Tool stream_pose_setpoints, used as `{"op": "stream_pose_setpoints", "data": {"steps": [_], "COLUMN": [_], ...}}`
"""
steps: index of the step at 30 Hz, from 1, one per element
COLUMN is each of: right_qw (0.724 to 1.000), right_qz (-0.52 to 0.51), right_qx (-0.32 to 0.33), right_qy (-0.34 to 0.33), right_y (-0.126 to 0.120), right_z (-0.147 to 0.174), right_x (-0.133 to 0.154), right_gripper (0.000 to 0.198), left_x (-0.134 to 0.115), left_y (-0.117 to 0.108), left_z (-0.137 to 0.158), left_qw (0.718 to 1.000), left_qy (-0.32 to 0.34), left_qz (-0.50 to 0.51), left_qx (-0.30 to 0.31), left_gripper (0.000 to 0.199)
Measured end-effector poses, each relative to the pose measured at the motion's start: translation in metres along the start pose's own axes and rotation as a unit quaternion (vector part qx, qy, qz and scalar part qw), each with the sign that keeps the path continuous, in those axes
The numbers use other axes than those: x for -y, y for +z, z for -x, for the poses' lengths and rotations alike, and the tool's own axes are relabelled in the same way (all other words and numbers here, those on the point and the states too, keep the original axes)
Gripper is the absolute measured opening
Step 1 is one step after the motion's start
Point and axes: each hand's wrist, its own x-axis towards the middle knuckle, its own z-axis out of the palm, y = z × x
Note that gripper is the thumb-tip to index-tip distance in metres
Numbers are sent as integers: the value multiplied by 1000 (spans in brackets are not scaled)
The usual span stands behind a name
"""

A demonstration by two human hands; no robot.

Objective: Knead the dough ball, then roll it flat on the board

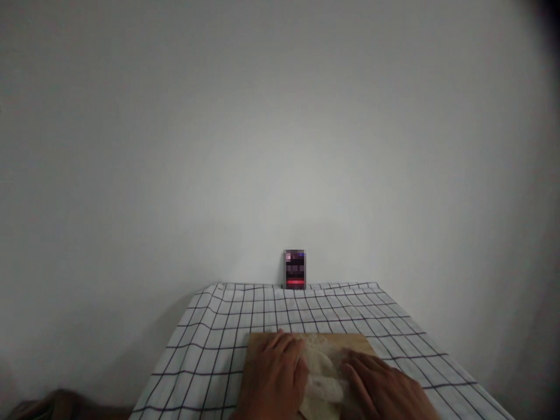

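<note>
A flat, pale sheet of dough lies on a wooden board at the bottom of the head view. Across it runs a short whitish band, blurred, which looks like the middle of a floured rolling pin. My left hand is closed over the pin's left end, its fingers pointing away from me. Over the right end, my right hand bears down with fingers bent and angled to the left. Both ends of the pin are hidden under the hands. White flour dusts the board beyond the dough.
A white tablecloth with dark grid lines covers the table under the board. At the far edge, a pixelated dark phone-like screen leans against the pale wall. Something brown shows at the lower left, beside the table.
</note>
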Motion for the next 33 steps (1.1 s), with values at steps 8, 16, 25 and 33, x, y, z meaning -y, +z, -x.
{"op": "stream_pose_setpoints", "data": {"steps": [8,16,25,33], "right_qw": [998,991,993,996], "right_qz": [-51,-100,-98,-77], "right_qx": [17,68,57,-4], "right_qy": [26,54,42,43], "right_y": [-13,-34,-18,-11], "right_z": [14,-39,-31,13], "right_x": [13,6,-2,18], "right_gripper": [48,50,46,39], "left_x": [2,-8,-17,-19], "left_y": [12,-11,-12,-2], "left_z": [23,-19,-15,19], "left_qw": [999,991,991,996], "left_qy": [16,-73,-92,-32], "left_qz": [-40,-69,-70,-78], "left_qx": [-32,89,62,19], "left_gripper": [42,43,49,48]}}
